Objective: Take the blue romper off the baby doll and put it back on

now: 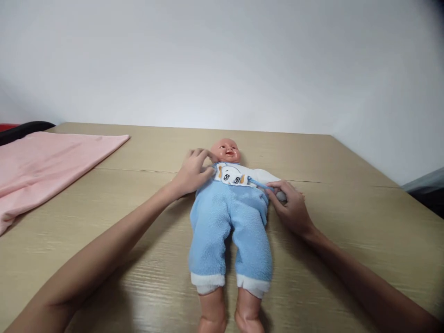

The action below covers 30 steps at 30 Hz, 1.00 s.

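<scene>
A baby doll [226, 150] lies on its back on the table, head away from me and bare feet towards me. It wears fuzzy blue pants [211, 222] with white cuffs and a white top. Across its chest lies a white bib [231, 175] with a cartoon face and blue edging. My right hand [289, 201], at the doll's side, pinches a blue strap [258, 183] that runs taut from the bib's corner. My left hand [197, 171] rests at the doll's other shoulder, fingers curved and apart by the bib's edge; its fingertips are partly hidden.
A pink cloth [52, 166] is spread over the table's left side. Behind it a black curved edge [27, 129] and something red show. The wooden table [145, 277] meets a white wall at the back. A dark object [428, 192] stands beyond the right edge.
</scene>
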Available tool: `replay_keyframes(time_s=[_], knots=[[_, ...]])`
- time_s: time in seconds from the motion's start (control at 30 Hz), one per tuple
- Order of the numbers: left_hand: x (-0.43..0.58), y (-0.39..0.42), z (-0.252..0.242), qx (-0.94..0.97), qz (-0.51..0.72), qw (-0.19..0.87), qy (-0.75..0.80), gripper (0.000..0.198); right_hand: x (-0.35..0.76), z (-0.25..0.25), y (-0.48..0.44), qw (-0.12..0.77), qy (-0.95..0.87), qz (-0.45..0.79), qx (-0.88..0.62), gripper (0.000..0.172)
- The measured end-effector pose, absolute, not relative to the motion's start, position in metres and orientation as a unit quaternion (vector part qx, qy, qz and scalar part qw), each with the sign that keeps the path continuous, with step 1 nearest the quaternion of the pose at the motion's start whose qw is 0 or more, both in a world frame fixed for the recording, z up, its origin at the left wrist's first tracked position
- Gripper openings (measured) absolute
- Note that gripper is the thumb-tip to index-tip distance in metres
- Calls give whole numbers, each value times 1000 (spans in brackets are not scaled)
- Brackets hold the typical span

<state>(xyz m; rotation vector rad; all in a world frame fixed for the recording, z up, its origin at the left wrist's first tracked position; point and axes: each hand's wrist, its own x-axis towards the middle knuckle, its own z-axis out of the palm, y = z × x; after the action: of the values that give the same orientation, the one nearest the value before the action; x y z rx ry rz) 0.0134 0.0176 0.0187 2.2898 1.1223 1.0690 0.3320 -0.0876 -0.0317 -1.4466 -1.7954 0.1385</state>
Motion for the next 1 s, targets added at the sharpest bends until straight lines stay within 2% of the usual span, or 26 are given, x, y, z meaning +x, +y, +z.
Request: replay_keyframes(time_s=[0.1, 0.17, 0.23, 0.33, 0.4, 0.5, 0.67, 0.73, 0.87, 0.93, 1.0], knots=[[60, 2, 36, 880, 328, 165, 300, 21, 327, -38, -82, 456, -690, -3, -563, 12], [89, 0, 41, 925, 230, 120, 276, 25, 327, -41, -79, 462, -705, -37, -537, 9], [112, 3, 42, 947, 142, 89, 274, 28, 335, -43, -79, 436, -740, -66, -508, 10], [129, 9, 38, 957, 77, 66, 273, 29, 361, -42, -78, 373, -792, -101, -473, 26], [130, 10, 35, 958, 77, 52, 270, 31, 385, -41, -76, 338, -815, -90, -462, 39], [125, 10, 30, 955, 126, 67, 259, 32, 420, -38, -70, 292, -822, 11, -488, 55], [120, 13, 22, 934, 217, 171, 225, 22, 451, -30, -68, 242, -798, 164, -527, 59], [120, 14, 21, 923, 237, 213, 214, 22, 450, -25, -70, 285, -762, 204, -544, 59], [120, 15, 19, 914, 267, 252, 171, 22, 428, -11, -70, 477, -657, 232, -536, 59], [120, 15, 20, 918, 277, 244, 146, 23, 410, -3, -69, 519, -638, 234, -518, 60], [118, 14, 21, 918, 293, 239, 121, 24, 391, 6, -69, 521, -642, 226, -515, 61]])
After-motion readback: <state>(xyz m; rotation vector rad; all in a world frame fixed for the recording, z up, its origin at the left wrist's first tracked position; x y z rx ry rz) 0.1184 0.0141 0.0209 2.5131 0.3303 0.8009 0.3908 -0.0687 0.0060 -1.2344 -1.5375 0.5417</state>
